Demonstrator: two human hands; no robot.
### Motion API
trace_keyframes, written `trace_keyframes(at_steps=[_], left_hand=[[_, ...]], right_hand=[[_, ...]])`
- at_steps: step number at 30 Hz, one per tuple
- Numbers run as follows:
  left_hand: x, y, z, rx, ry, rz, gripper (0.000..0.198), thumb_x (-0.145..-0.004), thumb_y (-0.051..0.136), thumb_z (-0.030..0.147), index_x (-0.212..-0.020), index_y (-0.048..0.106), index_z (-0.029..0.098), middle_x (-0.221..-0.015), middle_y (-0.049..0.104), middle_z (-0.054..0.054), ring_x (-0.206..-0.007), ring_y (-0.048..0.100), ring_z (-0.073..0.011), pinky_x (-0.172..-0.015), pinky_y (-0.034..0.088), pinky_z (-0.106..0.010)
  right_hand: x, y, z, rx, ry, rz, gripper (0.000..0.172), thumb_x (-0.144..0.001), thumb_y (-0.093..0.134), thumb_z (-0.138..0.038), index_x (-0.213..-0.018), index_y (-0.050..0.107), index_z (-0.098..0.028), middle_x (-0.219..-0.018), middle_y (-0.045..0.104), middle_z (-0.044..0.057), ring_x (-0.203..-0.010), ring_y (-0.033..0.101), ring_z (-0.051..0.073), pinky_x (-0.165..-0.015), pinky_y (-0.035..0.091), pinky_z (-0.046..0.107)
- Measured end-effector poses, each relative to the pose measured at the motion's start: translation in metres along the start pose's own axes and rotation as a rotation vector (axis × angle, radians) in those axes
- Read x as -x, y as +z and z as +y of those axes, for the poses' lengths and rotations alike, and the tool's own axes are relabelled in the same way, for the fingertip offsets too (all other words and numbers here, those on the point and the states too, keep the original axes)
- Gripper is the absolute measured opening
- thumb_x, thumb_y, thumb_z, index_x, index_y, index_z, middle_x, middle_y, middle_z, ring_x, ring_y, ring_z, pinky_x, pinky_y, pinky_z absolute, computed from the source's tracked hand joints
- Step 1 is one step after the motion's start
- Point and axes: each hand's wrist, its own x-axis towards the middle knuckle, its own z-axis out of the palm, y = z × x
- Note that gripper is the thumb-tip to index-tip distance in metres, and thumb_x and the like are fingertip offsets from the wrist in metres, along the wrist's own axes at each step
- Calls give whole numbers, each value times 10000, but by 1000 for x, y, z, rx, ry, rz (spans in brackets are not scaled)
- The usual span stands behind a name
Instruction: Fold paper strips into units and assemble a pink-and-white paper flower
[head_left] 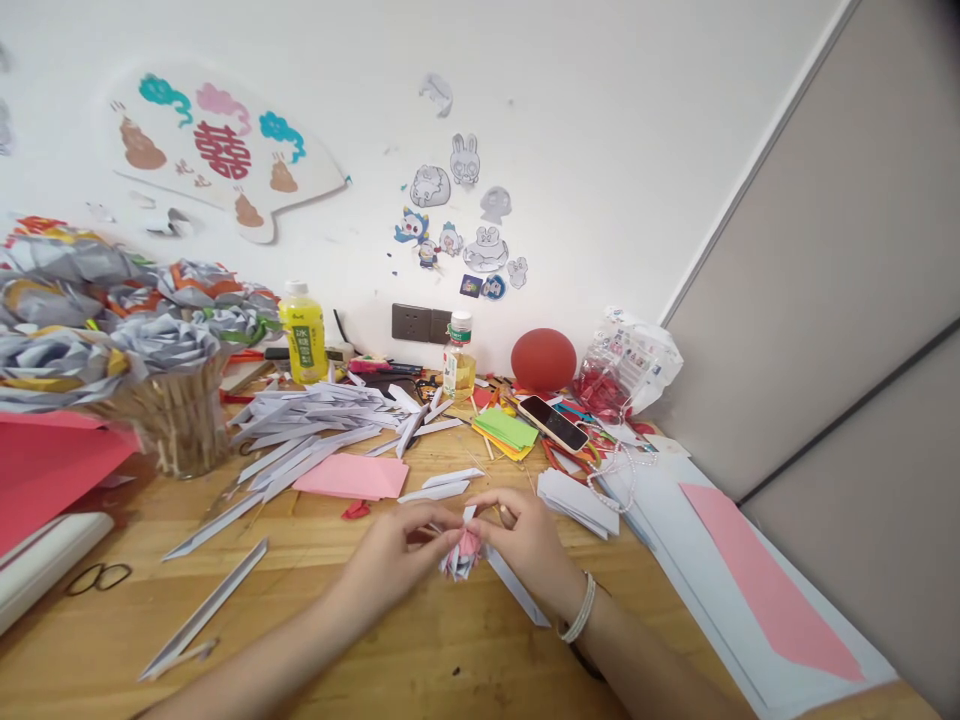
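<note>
A small pink and white folded-paper flower point(462, 560) is held between my two hands over the wooden table point(360, 640). My left hand point(412, 545) pinches it from the left with thumb and index finger. From the other side, my right hand point(525, 540) closes thumb and fingers on its top, where a white paper end sticks up. A long folded white strip point(517, 587) slants down to the right from beneath my right hand. Two short folded strips point(442, 485) lie just beyond my hands, near pink paper sheets point(352, 477).
Paper flowers on sticks stand in a glass container point(184, 430) at left, near scissors point(98, 578). Folded white strips point(300, 430) lie behind, with a yellow bottle point(303, 335), clear bottle point(459, 360), phone point(553, 423), red balloon point(543, 360) and white stack point(577, 502).
</note>
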Motion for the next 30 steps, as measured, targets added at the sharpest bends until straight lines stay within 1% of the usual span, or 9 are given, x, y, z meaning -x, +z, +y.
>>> trace_keyframes(at_steps=[5,8,11,16,20,23,26,28,30], left_hand=[[6,2,3,-173,162,138,277,-783,552,288,-1032,655,227,-975,698,-51,-885,625,-206,-811,490,-312],[7,2,-1,-238,277,170,244,-802,530,277,-988,677,221,-1005,689,-68,-932,621,-210,-838,488,-317],[9,4,-5,-307,346,220,227,-809,528,277,-956,685,201,-1000,695,-83,-927,632,-212,-836,495,-315],[15,9,-7,-438,429,253,232,-828,523,268,-1008,654,206,-1046,685,-82,-930,637,-208,-836,487,-296],[19,9,-2,-495,429,271,198,-846,485,258,-964,635,203,-948,696,-74,-856,636,-194,-781,477,-276],[20,5,6,-510,353,225,177,-855,458,277,-825,616,204,-844,670,-60,-772,610,-183,-710,457,-268],[16,-1,14,-430,213,120,229,-854,442,328,-708,555,192,-733,615,-38,-676,564,-161,-617,429,-249],[10,-6,12,-291,112,1,258,-839,457,366,-671,526,182,-665,589,-16,-613,540,-142,-554,406,-229],[2,-11,4,-101,9,-172,278,-803,503,414,-671,528,170,-629,590,-1,-573,536,-128,-520,396,-217]], right_hand=[[7,3,-7,90,-158,90,143,-749,628,-164,-861,677,-238,-861,700,2,-817,623,169,-745,444,261],[10,3,-8,125,-233,111,141,-788,600,-185,-893,671,-247,-870,702,11,-821,630,173,-749,451,271],[11,3,-7,153,-283,139,127,-803,595,-203,-899,667,-244,-857,703,18,-807,635,175,-745,455,276],[11,4,-6,185,-245,167,95,-790,604,-190,-851,661,-235,-805,700,8,-757,630,165,-705,445,262],[12,4,-11,175,-168,152,54,-770,618,-201,-799,655,-227,-773,690,-4,-734,616,161,-692,430,258],[12,4,-17,164,-118,113,21,-743,640,-207,-744,654,-222,-730,672,-11,-691,589,152,-660,418,250],[11,4,-19,121,-20,46,33,-696,680,-236,-708,656,-217,-648,633,-26,-588,533,131,-572,391,236],[10,4,-16,40,75,-34,88,-655,710,-257,-698,652,-206,-574,587,-44,-521,488,112,-500,357,219],[8,6,-10,-89,169,-139,129,-628,723,-259,-695,639,-188,-558,569,-49,-508,485,103,-475,352,205]])
